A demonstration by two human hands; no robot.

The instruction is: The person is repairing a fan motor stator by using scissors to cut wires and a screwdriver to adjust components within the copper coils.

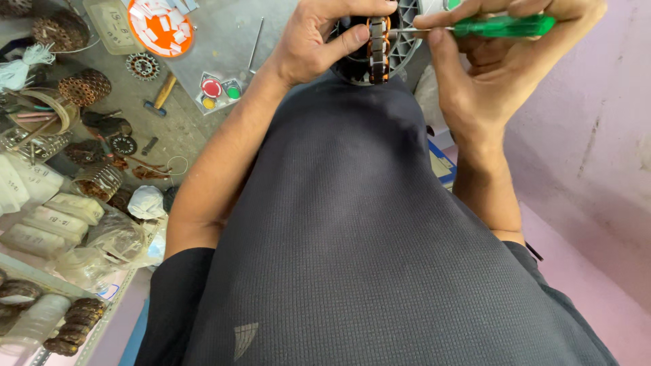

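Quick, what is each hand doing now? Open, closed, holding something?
Left hand: closed on the round motor stator.
Right hand: closed on the green-handled screwdriver, tip at the stator.

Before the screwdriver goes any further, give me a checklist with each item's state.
1. Left hand grips the stator: ok, thumb and fingers wrap it.
2. Right hand holds the screwdriver: ok, fingers closed on the green handle.
3. Tip at the stator: ok, the shaft reaches its edge; exact contact point cannot tell.
4. Left fingers out of the tip's line: cannot tell, the thumb lies close below the shaft.
5. Stator supported from behind: cannot tell, a grey ribbed part sits behind it.
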